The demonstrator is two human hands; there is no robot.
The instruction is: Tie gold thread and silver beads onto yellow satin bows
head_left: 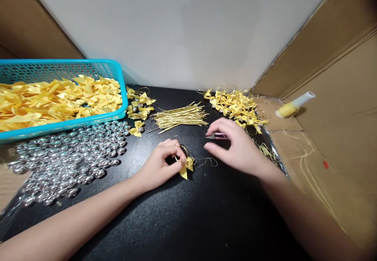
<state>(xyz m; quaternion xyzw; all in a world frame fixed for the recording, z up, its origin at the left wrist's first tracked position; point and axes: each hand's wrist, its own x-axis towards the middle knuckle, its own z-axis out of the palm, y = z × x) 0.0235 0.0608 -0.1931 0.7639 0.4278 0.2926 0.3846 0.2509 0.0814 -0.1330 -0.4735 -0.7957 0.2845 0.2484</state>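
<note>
My left hand (167, 160) pinches a yellow ribbon bow (187, 167) between thumb and fingers, low over the black tabletop. A thin loose thread (207, 161) trails from the bow to the right. To the right, my right hand (232, 145) is open, thumb and fingers apart. Between them show small thread snips (219, 136) with a pointed blade and a pinkish handle. The hand partly hides the snips, and I see no firm grip on them. Behind both hands lies a bundle of gold cords (181, 117).
A turquoise basket (123, 92) full of yellow bows stands at the left. Many silvery beads (79, 155) spread before it. Bows with beads (138, 109) lie beside the basket; another pile (235, 105) sits back right. A spool of yellow thread (287, 109) stands near the cardboard wall (338, 96).
</note>
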